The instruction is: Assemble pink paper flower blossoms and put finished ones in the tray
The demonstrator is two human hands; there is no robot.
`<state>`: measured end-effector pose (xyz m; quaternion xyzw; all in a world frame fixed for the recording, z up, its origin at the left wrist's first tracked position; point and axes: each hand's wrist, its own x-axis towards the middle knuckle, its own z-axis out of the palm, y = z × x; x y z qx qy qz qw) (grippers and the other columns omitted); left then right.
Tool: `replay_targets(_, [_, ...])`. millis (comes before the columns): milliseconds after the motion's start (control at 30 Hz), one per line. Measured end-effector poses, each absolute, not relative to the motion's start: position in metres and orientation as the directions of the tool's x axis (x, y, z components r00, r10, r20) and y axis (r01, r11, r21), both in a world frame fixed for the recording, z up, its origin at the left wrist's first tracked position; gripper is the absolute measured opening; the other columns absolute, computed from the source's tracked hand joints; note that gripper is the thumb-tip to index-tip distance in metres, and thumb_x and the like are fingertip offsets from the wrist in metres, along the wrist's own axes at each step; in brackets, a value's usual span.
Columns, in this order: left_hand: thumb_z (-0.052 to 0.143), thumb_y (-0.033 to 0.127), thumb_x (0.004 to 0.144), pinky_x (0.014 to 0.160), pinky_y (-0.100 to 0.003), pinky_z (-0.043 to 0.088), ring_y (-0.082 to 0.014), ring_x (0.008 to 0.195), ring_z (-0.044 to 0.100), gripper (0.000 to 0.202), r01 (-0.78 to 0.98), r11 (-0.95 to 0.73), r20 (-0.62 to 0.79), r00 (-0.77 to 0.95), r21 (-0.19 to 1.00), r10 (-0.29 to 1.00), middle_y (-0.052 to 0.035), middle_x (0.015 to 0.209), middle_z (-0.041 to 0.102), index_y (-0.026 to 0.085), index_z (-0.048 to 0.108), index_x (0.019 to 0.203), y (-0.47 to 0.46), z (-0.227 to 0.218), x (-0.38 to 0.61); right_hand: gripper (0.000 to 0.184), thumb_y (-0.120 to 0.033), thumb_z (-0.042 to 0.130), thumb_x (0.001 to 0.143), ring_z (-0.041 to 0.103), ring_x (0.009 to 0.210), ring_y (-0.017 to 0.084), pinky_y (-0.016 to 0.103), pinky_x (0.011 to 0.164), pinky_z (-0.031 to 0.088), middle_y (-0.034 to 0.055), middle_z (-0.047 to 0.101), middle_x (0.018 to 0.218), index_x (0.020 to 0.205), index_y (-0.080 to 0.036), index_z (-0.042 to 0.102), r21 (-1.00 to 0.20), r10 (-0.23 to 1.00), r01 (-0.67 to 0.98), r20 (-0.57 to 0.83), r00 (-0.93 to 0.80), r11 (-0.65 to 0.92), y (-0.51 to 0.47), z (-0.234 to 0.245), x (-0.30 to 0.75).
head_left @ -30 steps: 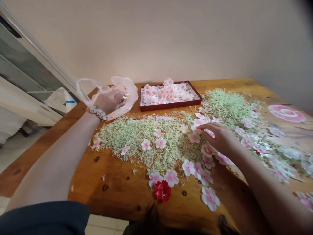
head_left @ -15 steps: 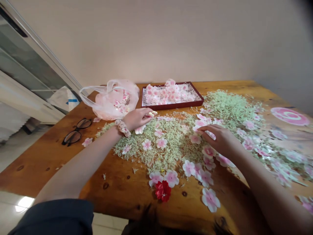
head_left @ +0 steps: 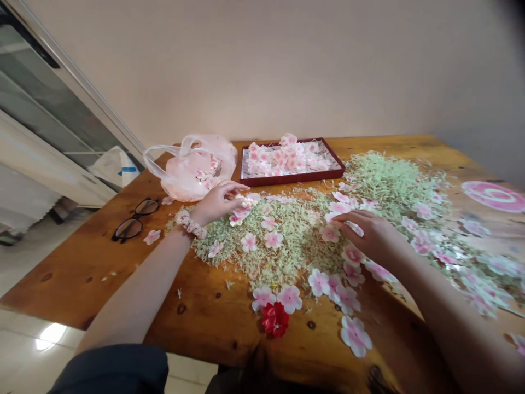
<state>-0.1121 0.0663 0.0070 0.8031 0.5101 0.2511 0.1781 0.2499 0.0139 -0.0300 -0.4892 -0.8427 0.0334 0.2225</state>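
My left hand, with a scrunchie at the wrist, rests on the far edge of a heap of pale green shreds. Its fingers are stretched out over a few pink fabric flowers. My right hand lies palm down on the shreds at the right, fingers curled over a pink flower under its fingertips. More pink flowers and one red flower lie on the wooden table near me.
A pink plastic bag with flowers inside sits at the back left. A dark red tray full of pink flowers stands behind the heap. Black glasses lie at the left. A pink round mark shows at the far right.
My left hand came out of the pink bag and moved right and nearer, down onto the shreds by some pink flowers. My right hand stayed in place.
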Motion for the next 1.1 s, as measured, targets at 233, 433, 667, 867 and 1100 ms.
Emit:
replay_targets(233, [0.053,0.032,0.084,0.086,-0.032,0.051,-0.0179,0.096,0.061,0.027,0.734,-0.37,0.266,0.261,0.57,0.928,-0.0092,0.109,0.064,0.016,0.064,0.102,0.066,0.005,-0.119,0.024,-0.03,0.047,0.09,0.066,0.084,0.024,0.037,0.075,0.051,0.0099,0.071,0.094,0.096,-0.018,0.066,-0.278,0.838,0.805,0.338,-0.428,0.523,0.014,-0.029,0.25])
replay_targets(433, [0.056,0.044,0.079,0.086,-0.037,0.049,-0.0238,0.095,0.061,0.038,0.889,-0.23,0.145,0.187,0.395,0.972,-0.0099,0.103,0.066,0.016,0.066,0.103,0.069,-0.007,-0.139,0.024,-0.031,0.047,0.09,0.067,0.083,0.024,0.037,0.073,0.052,0.0097,0.071,0.095,0.095,-0.019,0.067,-0.261,0.839,0.814,0.335,-0.429,0.52,0.015,-0.032,0.251])
replay_targets(667, [0.059,0.045,0.079,0.08,-0.033,0.048,-0.0221,0.085,0.063,0.029,0.869,-0.232,0.21,0.152,0.437,0.966,-0.0069,0.091,0.071,0.019,0.071,0.084,0.069,-0.006,-0.141,0.024,-0.032,0.047,0.091,0.066,0.083,0.023,0.036,0.073,0.051,0.0094,0.071,0.094,0.096,-0.018,0.066,-0.27,0.851,0.821,0.322,-0.415,0.503,0.014,-0.029,0.25])
replay_targets(867, [0.06,0.036,0.079,0.081,-0.031,0.051,-0.0194,0.085,0.065,0.022,0.8,-0.176,0.288,0.004,0.573,0.958,-0.0064,0.093,0.072,0.017,0.068,0.087,0.065,0.0,-0.136,0.023,-0.031,0.048,0.089,0.067,0.081,0.023,0.036,0.071,0.051,0.0083,0.071,0.093,0.095,-0.019,0.067,-0.272,0.841,0.813,0.342,-0.419,0.515,0.014,-0.031,0.251])
replay_targets(1100, [0.064,0.031,0.077,0.085,-0.031,0.053,-0.0194,0.093,0.066,0.029,0.697,-0.175,0.26,-0.017,0.696,0.965,-0.0097,0.102,0.07,0.013,0.063,0.099,0.066,0.003,-0.133,0.022,-0.031,0.048,0.09,0.067,0.082,0.024,0.038,0.073,0.052,0.0088,0.071,0.093,0.094,-0.02,0.067,-0.263,0.825,0.808,0.385,-0.413,0.528,0.016,-0.03,0.252])
